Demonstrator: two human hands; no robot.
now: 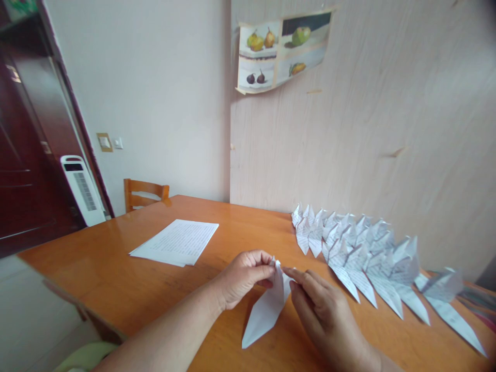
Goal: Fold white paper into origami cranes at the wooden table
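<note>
A long pointed piece of folded white paper (265,310) lies on the wooden table (116,279) between my hands. My left hand (242,276) pinches its upper end with thumb and fingers closed on the fold. My right hand (323,310) presses its fingertips against the same upper end from the right, fingers held together on the paper. The lower tip of the paper points toward me and rests on the table.
A row of several finished folded paper shapes (368,258) lines the table along the plywood wall at right. A stack of printed sheets (176,242) lies at centre left. A wooden chair (145,194), a white tower appliance (82,188) and a dark door stand beyond.
</note>
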